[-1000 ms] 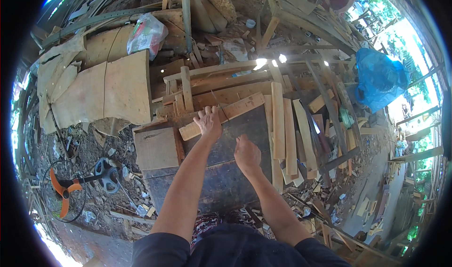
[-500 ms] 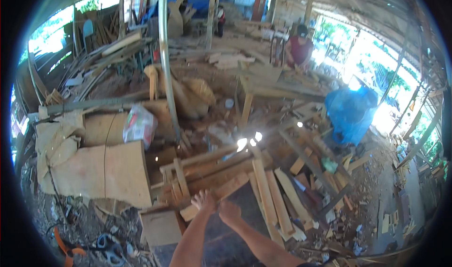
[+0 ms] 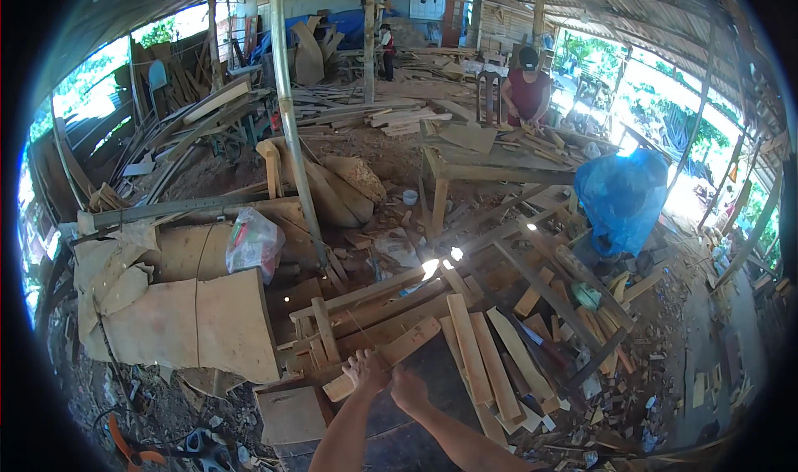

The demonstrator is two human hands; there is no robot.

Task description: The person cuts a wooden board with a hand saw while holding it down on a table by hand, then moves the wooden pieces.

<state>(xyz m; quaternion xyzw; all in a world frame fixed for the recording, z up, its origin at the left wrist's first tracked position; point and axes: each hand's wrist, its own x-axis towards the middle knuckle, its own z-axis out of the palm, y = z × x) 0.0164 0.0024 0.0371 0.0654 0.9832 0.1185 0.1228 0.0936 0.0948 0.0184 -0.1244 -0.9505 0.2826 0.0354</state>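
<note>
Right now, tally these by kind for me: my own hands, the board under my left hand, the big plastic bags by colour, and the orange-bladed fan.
Hands: 2, left hand and right hand
Board under the left hand: 1
Big blue plastic bag: 1
Big whitish plastic bag: 1
Orange-bladed fan: 1
Total: 6

The left hand (image 3: 369, 371) is laid over a pale board (image 3: 413, 341) on the dark desk (image 3: 401, 449). A long, thin tool (image 3: 360, 327) is gripped in the right hand (image 3: 409, 390) and is set across the board. Strips of wood (image 3: 471, 355) are piled to the right. A blue bag (image 3: 622, 197) is seen further off, and a see-through bag (image 3: 254, 243) is set down on the left, near big sheets of wood (image 3: 229, 314). A person in red (image 3: 527, 96) is seen at the back.
</note>
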